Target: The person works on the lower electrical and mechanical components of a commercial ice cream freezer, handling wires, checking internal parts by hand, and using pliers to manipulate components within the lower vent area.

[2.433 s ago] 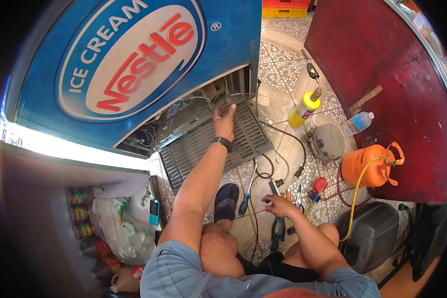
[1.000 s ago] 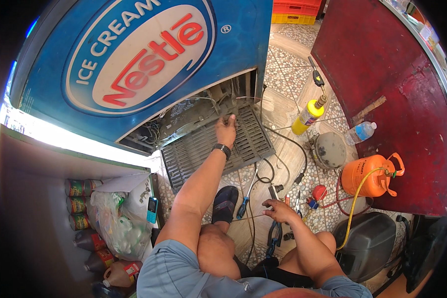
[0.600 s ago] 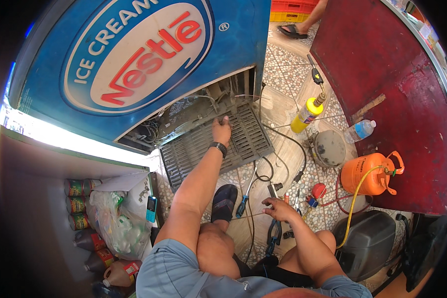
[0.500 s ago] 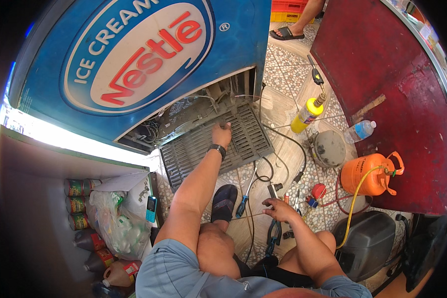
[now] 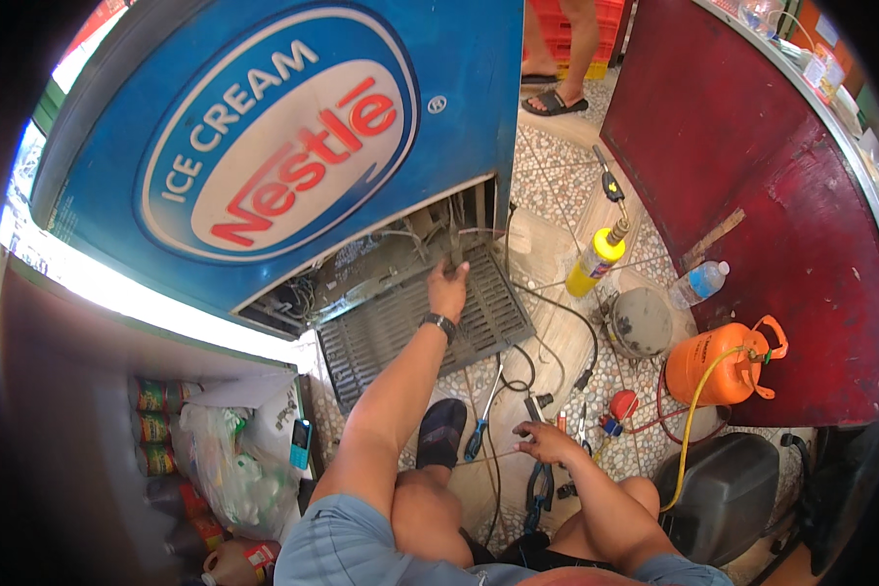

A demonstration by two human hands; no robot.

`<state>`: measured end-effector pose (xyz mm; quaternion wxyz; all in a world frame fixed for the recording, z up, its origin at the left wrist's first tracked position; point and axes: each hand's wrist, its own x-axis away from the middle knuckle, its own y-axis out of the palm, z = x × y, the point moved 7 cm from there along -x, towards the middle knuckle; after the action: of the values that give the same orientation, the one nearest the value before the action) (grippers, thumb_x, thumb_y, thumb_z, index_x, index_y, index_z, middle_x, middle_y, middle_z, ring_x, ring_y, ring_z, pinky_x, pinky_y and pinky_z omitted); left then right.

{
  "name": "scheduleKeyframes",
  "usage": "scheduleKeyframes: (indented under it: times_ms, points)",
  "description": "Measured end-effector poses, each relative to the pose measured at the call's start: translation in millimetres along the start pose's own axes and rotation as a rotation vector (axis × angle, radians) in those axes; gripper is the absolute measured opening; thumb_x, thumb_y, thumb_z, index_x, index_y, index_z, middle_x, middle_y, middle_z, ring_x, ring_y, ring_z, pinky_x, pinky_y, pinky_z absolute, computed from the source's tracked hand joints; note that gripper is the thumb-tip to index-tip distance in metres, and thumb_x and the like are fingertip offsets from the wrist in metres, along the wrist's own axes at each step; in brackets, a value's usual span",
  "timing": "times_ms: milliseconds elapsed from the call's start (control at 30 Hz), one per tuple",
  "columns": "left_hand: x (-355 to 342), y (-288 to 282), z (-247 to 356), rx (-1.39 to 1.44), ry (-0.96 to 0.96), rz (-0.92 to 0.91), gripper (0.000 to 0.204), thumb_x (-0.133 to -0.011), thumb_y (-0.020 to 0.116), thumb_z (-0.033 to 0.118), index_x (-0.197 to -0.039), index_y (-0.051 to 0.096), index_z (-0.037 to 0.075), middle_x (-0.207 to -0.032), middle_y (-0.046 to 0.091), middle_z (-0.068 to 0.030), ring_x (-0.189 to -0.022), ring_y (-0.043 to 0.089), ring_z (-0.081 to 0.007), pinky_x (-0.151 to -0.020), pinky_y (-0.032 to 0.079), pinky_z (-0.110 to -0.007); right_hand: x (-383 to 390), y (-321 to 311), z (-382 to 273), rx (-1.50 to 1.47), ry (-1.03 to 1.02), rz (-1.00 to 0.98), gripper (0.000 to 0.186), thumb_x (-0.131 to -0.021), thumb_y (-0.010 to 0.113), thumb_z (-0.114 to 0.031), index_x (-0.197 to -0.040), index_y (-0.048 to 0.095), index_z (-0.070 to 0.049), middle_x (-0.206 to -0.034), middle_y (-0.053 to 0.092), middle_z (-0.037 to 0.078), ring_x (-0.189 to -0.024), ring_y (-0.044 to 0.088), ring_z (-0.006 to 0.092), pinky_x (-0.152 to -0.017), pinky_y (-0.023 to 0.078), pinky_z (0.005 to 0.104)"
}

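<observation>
My left hand (image 5: 447, 288) grips the upper edge of a dark slatted grille (image 5: 488, 308), its fingertips partly hidden. The grille leans out below the open lower compartment (image 5: 371, 264) of a blue freezer cabinet (image 5: 88, 186), where tubes and wires show. My right hand (image 5: 542, 439) hangs open above the tiled floor, fingers loosely bent and apart, holding nothing. Near it lie a blue-handled screwdriver (image 5: 476, 439), pliers (image 5: 540, 493) and a red-and-blue gauge (image 5: 621, 408).
Another person's feet in sandals (image 5: 557, 101) stand behind, by red crates (image 5: 606, 29). Right: yellow torch cylinder (image 5: 592, 264), dusty round compressor (image 5: 637, 322), water bottle (image 5: 698, 285), orange gas tank (image 5: 703, 366), red panel (image 5: 791, 244), dark case (image 5: 718, 493). Left: shelf with phone (image 5: 301, 441), bottles, cans, bag (image 5: 230, 459).
Another person's legs have come in at the top. My left hand has shifted along the grille to its upper edge. The whole view has moved slightly. My right hand stays much the same.
</observation>
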<state>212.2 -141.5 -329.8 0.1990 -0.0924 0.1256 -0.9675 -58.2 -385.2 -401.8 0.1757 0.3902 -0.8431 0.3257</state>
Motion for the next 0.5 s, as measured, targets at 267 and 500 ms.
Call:
scheduleKeyframes:
  times_ms: [267,500]
  points:
    - [-5,0,-2,-0.297,0.124,-0.029,0.059,-0.089,0.069,0.021,-0.139,0.047,-0.004,-0.11,0.067,-0.0211,-0.1,0.065,-0.0358,-0.087,0.051,-0.045,4,-2,0,0.026,0.079,-0.044,0.052,-0.091,0.063,-0.042,-0.131,0.057,-0.009,-0.125,0.061,0.019,-0.12,0.056,0.037,-0.102,0.044,0.043]
    - [5,-2,24,-0.465,0.338,0.079,0.059,-0.086,0.07,0.021,-0.132,0.049,-0.01,-0.106,0.068,-0.0245,-0.098,0.066,-0.0382,-0.088,0.051,-0.046,10,-6,-3,0.064,0.001,0.03,0.052,-0.092,0.061,-0.043,-0.131,0.057,-0.009,-0.124,0.061,0.022,-0.119,0.056,0.0378,-0.101,0.044,0.0441]
